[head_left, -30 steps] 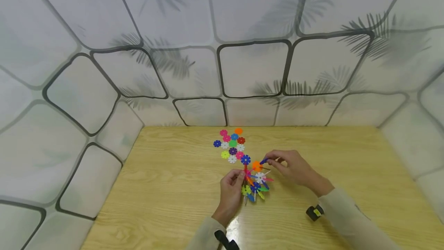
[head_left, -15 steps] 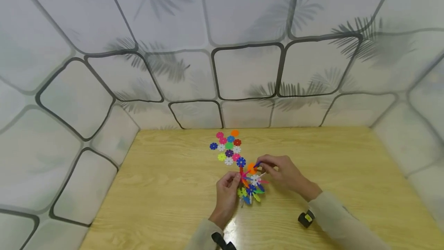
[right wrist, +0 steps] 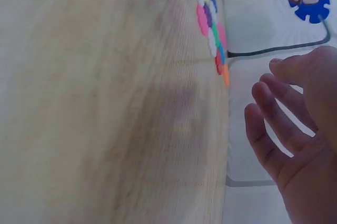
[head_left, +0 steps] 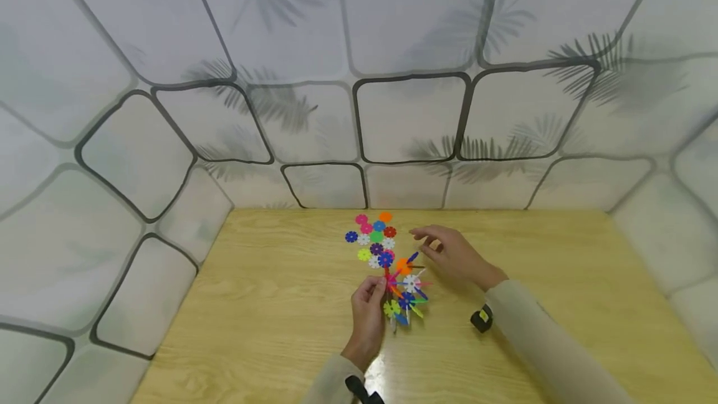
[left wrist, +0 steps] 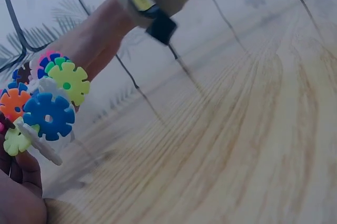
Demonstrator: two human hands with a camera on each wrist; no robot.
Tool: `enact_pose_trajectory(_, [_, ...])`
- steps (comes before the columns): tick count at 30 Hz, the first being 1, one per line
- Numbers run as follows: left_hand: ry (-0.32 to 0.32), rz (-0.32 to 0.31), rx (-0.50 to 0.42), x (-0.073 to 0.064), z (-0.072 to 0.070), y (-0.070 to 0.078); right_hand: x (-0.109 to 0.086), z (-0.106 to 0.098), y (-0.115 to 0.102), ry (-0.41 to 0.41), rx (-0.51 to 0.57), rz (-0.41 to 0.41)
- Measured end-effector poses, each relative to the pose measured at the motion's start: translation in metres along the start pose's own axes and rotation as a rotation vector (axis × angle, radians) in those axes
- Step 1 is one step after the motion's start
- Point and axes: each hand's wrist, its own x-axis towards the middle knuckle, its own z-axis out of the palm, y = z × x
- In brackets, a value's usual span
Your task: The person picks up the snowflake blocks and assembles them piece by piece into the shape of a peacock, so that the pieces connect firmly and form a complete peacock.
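Observation:
My left hand [head_left: 367, 313] pinches the left side of a cluster of interlocked, slotted plastic flower discs [head_left: 407, 300] in many colours. In the left wrist view, a blue disc [left wrist: 49, 116] and a yellow-green disc [left wrist: 68, 84] face the camera, above the curled fingers [left wrist: 29, 174]. A dark blue disc [head_left: 413, 257] stands edge-on at the orange disc [head_left: 404, 267] on the cluster's upper right. My right hand [head_left: 457, 257] hovers up and right of the cluster, holding nothing; the right wrist view shows its fingers [right wrist: 258, 124] loosely bent and apart.
Loose flower discs [head_left: 376, 237] in several colours lie flat on the wooden table [head_left: 269, 304], behind the cluster. A patterned cloth wall [head_left: 409, 117] rises at the table's back edge. Each wrist wears a small black camera [head_left: 481, 318].
My right hand brought the dark blue disc to the orange disc, let go of it there, and moved up and away towards the loose discs. My left hand keeps its hold on the cluster.

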Motion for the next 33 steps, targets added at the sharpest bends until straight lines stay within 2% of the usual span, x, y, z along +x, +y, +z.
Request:
enact_pose_trajectory(5, [0.011, 0.004, -0.021, -0.002, 0.002, 0.002, 0.034, 0.013, 0.02, -0.141, -0.055, 0.018])
enact_pose_trajectory(10, [0.028, -0.031, -0.029, -0.008, 0.004, 0.004, 0.056, 0.023, 0.024, -0.235, -0.106, 0.036])
enact_pose_trajectory(13, [0.03, -0.037, -0.023, -0.009, 0.005, 0.004, 0.06, 0.025, 0.019, -0.253, -0.129, 0.07])
enact_pose_trajectory(19, [0.019, -0.045, -0.021, -0.004, 0.004, 0.003, 0.062, 0.024, 0.01, -0.227, -0.171, 0.143])
enact_pose_trajectory(24, [0.024, -0.037, -0.002, 0.0, 0.003, 0.002, 0.065, 0.019, 0.012, -0.303, -0.075, 0.218])
enact_pose_trajectory(27, [0.032, -0.023, 0.012, 0.001, 0.002, 0.002, 0.064, 0.021, 0.018, -0.344, -0.028, 0.213])
enact_pose_trajectory(29, [0.034, -0.024, 0.013, 0.001, 0.001, 0.003, 0.061, 0.021, 0.02, -0.336, 0.025, 0.192])
enact_pose_trajectory(33, [0.033, -0.037, 0.02, 0.0, 0.001, 0.004, 0.046, 0.012, 0.011, -0.24, 0.186, 0.155])
